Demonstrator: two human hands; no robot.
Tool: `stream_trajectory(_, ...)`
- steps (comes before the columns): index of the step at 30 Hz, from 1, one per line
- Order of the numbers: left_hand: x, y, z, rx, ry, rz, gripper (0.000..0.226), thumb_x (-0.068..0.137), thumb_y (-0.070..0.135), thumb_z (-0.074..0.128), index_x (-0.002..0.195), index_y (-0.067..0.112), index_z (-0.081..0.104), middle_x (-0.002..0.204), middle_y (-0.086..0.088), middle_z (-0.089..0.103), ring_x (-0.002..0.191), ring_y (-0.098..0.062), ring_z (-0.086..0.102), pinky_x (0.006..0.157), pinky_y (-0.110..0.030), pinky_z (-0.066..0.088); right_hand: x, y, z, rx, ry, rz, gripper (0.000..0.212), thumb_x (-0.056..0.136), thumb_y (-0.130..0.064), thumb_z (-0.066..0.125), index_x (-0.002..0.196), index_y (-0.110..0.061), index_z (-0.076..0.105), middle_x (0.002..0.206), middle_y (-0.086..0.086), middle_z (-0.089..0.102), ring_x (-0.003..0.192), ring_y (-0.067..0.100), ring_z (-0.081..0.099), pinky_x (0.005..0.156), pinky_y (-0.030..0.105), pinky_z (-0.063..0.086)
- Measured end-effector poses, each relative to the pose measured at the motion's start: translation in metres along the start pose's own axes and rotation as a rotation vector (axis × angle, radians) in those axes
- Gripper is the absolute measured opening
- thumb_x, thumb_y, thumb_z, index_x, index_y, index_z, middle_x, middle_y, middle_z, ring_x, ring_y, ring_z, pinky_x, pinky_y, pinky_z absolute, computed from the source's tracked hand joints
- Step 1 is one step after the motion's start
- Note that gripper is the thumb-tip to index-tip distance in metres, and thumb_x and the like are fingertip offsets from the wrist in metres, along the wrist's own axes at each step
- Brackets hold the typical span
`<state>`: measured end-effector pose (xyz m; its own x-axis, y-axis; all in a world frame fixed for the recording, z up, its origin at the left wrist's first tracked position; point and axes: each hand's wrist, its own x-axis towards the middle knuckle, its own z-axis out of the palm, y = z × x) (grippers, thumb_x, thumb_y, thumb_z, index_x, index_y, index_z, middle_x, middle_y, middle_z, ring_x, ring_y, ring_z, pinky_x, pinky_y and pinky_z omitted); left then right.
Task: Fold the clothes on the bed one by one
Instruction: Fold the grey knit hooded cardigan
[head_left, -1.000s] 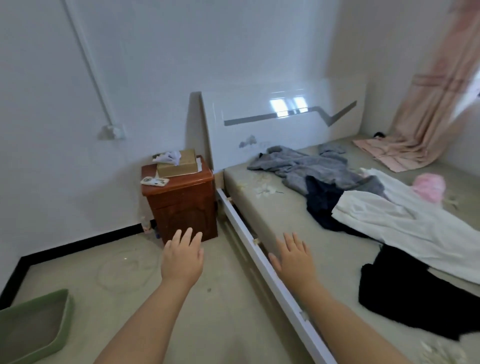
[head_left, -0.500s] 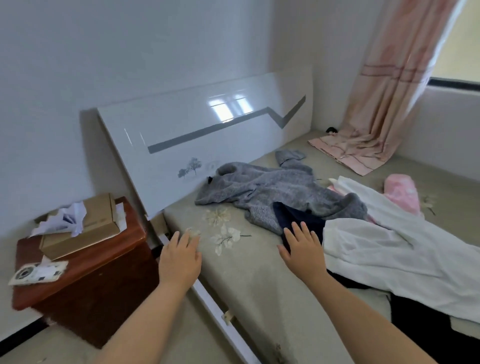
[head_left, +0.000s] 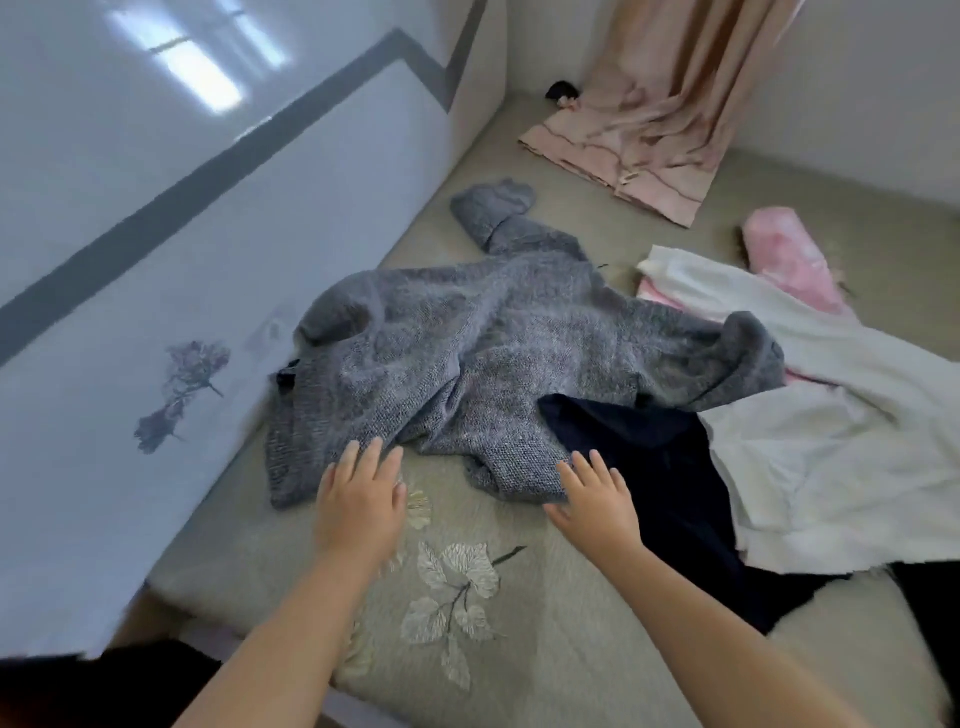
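Note:
A crumpled grey knit sweater (head_left: 498, 353) lies spread across the head end of the bed (head_left: 545, 639). My left hand (head_left: 361, 501) reaches with straight fingers to the sweater's near hem on the left. My right hand (head_left: 597, 499), fingers also straight, touches the hem further right, beside a dark navy garment (head_left: 660, 467). A white garment (head_left: 821, 436) overlaps the navy one on the right. A pink garment (head_left: 789, 260) lies behind it. Neither hand holds anything.
The glossy white headboard (head_left: 156, 291) stands close on the left. A peach curtain (head_left: 654, 119) drapes onto the bed's far corner. Another black garment (head_left: 930, 613) shows at the right edge. The mattress cover near me has an embroidered flower pattern (head_left: 457, 597).
The view has moved from the floor beside the bed to over the mattress. Both hands have advanced forward and now reach the grey sweater's near edge.

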<state>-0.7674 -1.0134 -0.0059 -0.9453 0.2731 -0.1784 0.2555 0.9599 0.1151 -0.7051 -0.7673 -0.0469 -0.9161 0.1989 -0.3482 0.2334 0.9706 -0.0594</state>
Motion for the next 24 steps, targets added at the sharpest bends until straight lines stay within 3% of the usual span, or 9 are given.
stream_trajectory(6, 0.072, -0.015, 0.066, -0.033, -0.106, 0.178, 0.048, 0.097, 0.034, 0.031, 0.143, 0.022, 0.026, 0.151, -0.001, 0.024, 0.141, -0.021, 0.014, 0.114, -0.036, 0.013, 0.074, -0.005, 0.061, -0.040, -0.182, 0.104, 0.059, 0.094, -0.018, 0.043, 0.145, -0.012, 0.015, 0.155, 0.006, 0.008, 0.142, 0.023, 0.009, 0.114, 0.035, 0.011)
stream_trajectory(11, 0.096, -0.010, 0.104, -0.099, -0.233, 0.263, 0.051, 0.096, 0.040, 0.031, 0.144, 0.024, 0.024, 0.152, 0.003, 0.020, 0.142, -0.017, 0.009, 0.114, -0.036, 0.013, 0.092, 0.008, 0.081, 0.174, -0.026, 0.166, 0.040, 0.085, -0.009, 0.046, 0.125, -0.009, 0.053, 0.139, 0.006, 0.046, 0.128, 0.019, 0.039, 0.104, 0.027, 0.022)
stream_trajectory(16, 0.103, 0.037, 0.121, -0.167, -0.279, 0.529, 0.065, 0.088, 0.047, 0.046, 0.142, 0.027, 0.014, 0.147, 0.012, 0.007, 0.138, -0.010, -0.002, 0.111, -0.032, 0.000, 0.063, 0.026, 0.056, 0.481, 0.003, 0.183, 0.034, 0.080, -0.005, 0.058, 0.112, -0.009, 0.065, 0.110, 0.011, 0.067, 0.106, 0.026, 0.060, 0.089, 0.030, 0.041)
stream_trajectory(18, 0.100, 0.059, 0.119, -0.234, -0.192, 0.631, 0.062, 0.079, 0.031, 0.067, 0.134, 0.019, 0.040, 0.140, 0.004, 0.033, 0.134, -0.021, 0.025, 0.108, -0.044, 0.010, 0.044, 0.031, 0.046, 0.554, 0.013, 0.171, 0.032, 0.078, -0.003, 0.060, 0.107, -0.009, 0.068, 0.104, 0.010, 0.070, 0.099, 0.025, 0.063, 0.085, 0.027, 0.043)
stream_trajectory(20, 0.095, 0.080, 0.114, -0.281, -0.083, 0.704, 0.046, 0.062, 0.013, 0.082, 0.105, 0.008, 0.067, 0.109, -0.008, 0.067, 0.105, -0.032, 0.061, 0.094, -0.055, 0.027, 0.030, 0.043, 0.038, 0.589, 0.007, 0.167, 0.030, 0.076, -0.001, 0.062, 0.103, -0.009, 0.070, 0.097, 0.009, 0.072, 0.093, 0.024, 0.065, 0.079, 0.023, 0.042)
stream_trajectory(21, 0.091, 0.086, 0.111, -0.305, -0.056, 0.719, 0.040, 0.056, 0.007, 0.084, 0.094, 0.005, 0.070, 0.093, -0.009, 0.072, 0.088, -0.031, 0.068, 0.086, -0.057, 0.036, 0.024, 0.049, 0.036, 0.605, 0.001, 0.169, 0.027, 0.076, -0.002, 0.065, 0.101, -0.010, 0.071, 0.094, 0.009, 0.073, 0.090, 0.024, 0.065, 0.076, 0.020, 0.041)
stream_trajectory(23, 0.084, 0.090, 0.099, -0.343, -0.100, 0.697, 0.030, 0.060, 0.001, 0.082, 0.086, 0.005, 0.069, 0.077, -0.005, 0.071, 0.070, -0.025, 0.069, 0.067, -0.046, 0.056, 0.013, 0.057, 0.034, 0.659, -0.007, 0.158, 0.026, 0.076, -0.008, 0.070, 0.102, -0.008, 0.070, 0.093, 0.009, 0.072, 0.089, 0.023, 0.065, 0.070, 0.010, 0.035)
stream_trajectory(24, 0.081, 0.090, 0.088, -0.385, -0.144, 0.615, 0.022, 0.069, 0.002, 0.076, 0.090, 0.005, 0.067, 0.076, -0.004, 0.069, 0.069, -0.023, 0.067, 0.061, -0.037, 0.056, 0.007, 0.059, 0.033, 0.686, -0.017, 0.139, 0.030, 0.077, -0.010, 0.071, 0.106, -0.006, 0.068, 0.096, 0.009, 0.070, 0.093, 0.023, 0.063, 0.072, 0.007, 0.032)
